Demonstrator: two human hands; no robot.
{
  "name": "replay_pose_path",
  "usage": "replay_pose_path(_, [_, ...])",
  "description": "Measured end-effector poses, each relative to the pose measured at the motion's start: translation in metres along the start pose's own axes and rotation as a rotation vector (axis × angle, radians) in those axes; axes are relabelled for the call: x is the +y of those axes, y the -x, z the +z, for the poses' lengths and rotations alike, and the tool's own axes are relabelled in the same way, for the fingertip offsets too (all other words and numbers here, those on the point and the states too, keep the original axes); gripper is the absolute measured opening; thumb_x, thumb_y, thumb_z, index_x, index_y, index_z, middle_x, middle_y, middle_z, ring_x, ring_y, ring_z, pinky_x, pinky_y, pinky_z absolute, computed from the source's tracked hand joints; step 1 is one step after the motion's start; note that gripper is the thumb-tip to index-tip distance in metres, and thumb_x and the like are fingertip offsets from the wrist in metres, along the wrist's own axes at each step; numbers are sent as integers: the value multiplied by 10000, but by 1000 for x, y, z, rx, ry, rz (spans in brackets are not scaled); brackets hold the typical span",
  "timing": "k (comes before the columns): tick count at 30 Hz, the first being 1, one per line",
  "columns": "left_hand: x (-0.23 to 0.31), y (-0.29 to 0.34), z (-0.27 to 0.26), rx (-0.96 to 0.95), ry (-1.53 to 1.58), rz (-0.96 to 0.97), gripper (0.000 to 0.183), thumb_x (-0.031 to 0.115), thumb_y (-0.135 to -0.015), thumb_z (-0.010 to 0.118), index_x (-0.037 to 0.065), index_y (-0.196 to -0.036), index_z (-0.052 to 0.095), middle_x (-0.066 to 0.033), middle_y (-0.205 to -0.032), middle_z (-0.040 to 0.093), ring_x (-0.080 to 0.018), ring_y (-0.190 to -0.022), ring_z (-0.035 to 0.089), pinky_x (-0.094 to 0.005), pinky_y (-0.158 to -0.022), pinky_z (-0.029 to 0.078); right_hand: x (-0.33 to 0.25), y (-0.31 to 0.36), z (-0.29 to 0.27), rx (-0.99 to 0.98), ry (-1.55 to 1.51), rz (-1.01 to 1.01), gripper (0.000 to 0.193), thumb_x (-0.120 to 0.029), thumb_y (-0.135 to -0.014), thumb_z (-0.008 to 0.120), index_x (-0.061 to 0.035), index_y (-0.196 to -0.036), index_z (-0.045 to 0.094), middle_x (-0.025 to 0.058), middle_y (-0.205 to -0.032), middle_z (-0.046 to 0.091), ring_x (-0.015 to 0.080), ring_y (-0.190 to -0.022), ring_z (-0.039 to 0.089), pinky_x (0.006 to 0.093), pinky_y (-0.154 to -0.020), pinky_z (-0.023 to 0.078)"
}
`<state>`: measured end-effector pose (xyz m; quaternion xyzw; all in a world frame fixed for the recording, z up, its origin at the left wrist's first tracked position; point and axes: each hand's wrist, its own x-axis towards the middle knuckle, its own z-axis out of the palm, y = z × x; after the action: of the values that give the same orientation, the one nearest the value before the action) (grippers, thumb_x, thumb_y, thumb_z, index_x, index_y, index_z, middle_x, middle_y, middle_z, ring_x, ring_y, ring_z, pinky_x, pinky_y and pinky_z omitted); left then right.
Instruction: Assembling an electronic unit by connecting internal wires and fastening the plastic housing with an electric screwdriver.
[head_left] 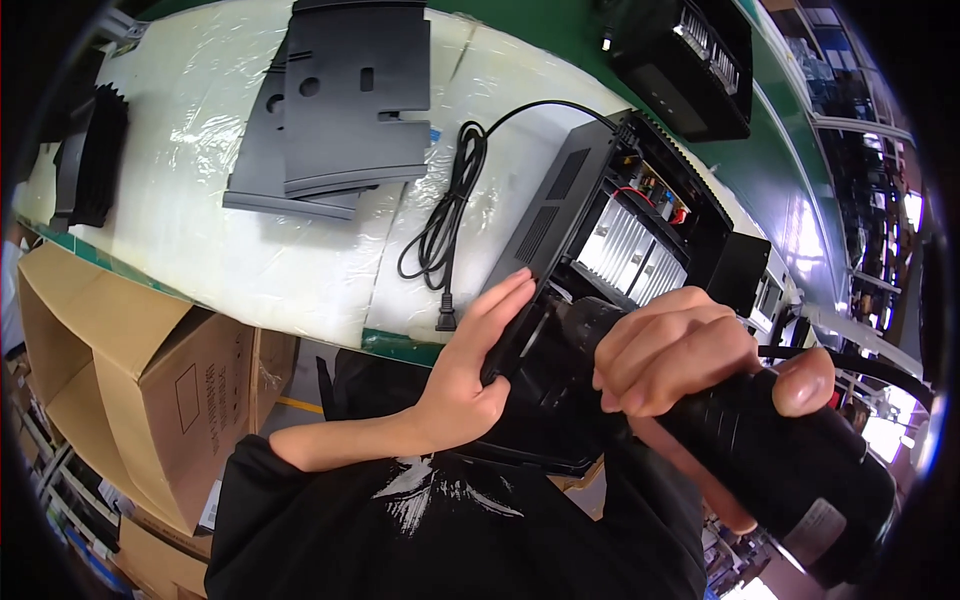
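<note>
An opened black electronics case point(535, 235) lies tilted at the bench's near right edge. Inside it show silver heat-sink fins point(630, 245) and some red wiring. My left hand point(468, 375) rests against the case's near left corner, fingers stretched out along its side panel. In my right hand point(680, 355) is a thick black electric screwdriver point(790, 455), fingers wrapped round its front part. Its nose point(588, 322) points at the near end of the case; the tip and whatever it touches cannot be made out. A bundled black power cord point(455, 205) runs from the case's far end.
Two flat dark grey panels point(355, 110) lie overlapping on the plastic-covered white bench mat point(190, 150). A ridged black part point(90, 160) is at far left. Another black unit point(690, 70) stands at the back right. Open cardboard boxes point(130, 350) are below the bench at left.
</note>
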<state>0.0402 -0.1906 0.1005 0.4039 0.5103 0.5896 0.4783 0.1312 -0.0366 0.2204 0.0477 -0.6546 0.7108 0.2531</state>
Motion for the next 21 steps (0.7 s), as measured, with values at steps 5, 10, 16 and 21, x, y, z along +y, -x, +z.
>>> replay_pose_path(5, [5,0,-1,-12,-1,33,812,-156,-599,412,27,-1387,339,-140,-1444,294,-294,-1356,277,-345,-1110,214,18,5,6,37,88,-184,214,-283,-961,423,-159,-1099,316,195,-810,567,321,-587,600,419,-516,522])
replay_pose_path(10, [4,0,-4,-28,53,20,811,-172,-606,409,18,-1390,328,-141,-1448,279,-302,-1366,261,-346,-1111,224,32,-1,14,73,184,-348,793,-634,-724,636,-126,-1238,309,120,-682,548,203,-419,547,293,-343,484])
replay_pose_path(16, [0,1,-4,-12,45,35,828,-184,-599,405,30,-1395,325,-133,-1444,286,-293,-1368,261,-340,-1106,234,18,-1,14,-72,194,-262,770,-620,-739,636,-122,-1229,313,124,-702,551,220,-496,575,321,-409,494])
replay_pose_path(21, [3,6,-3,14,61,5,825,-191,-588,406,38,-1379,360,-126,-1435,307,-289,-1354,292,-330,-1091,258,19,-2,18,66,234,-241,767,-583,-764,648,-97,-1252,310,105,-730,540,207,-485,512,327,-444,473])
